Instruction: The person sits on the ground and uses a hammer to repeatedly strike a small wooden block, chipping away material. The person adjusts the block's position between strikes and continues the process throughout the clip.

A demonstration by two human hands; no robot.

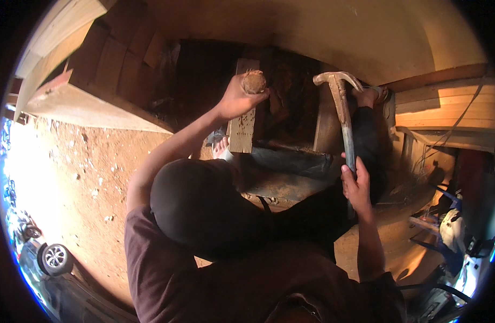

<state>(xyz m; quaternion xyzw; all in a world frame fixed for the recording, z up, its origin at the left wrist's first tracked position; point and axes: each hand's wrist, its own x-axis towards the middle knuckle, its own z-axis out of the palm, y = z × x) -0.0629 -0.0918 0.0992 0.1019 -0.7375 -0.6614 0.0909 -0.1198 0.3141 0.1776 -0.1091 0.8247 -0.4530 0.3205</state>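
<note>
My left hand [237, 98] is stretched forward and closed around a tool with a round, frayed wooden top [254, 82]. It holds that tool upright on a pale wooden block [242, 129]. My right hand [356, 184] grips the lower end of a claw hammer's shaft. The hammer [344, 116] points away from me, its metal head [336, 78] raised to the right of the block, apart from the wooden top. A dark cap and a dark red shirt fill the lower middle of the picture.
Thick timber beams [91, 102] run along the left and stacked boards [446, 107] lie at the right. A bare foot [220, 145] rests by the block, and a sandalled foot [370, 95] is beyond the hammer. Sandy ground [86, 177] and a car wheel [55, 258] are at the left.
</note>
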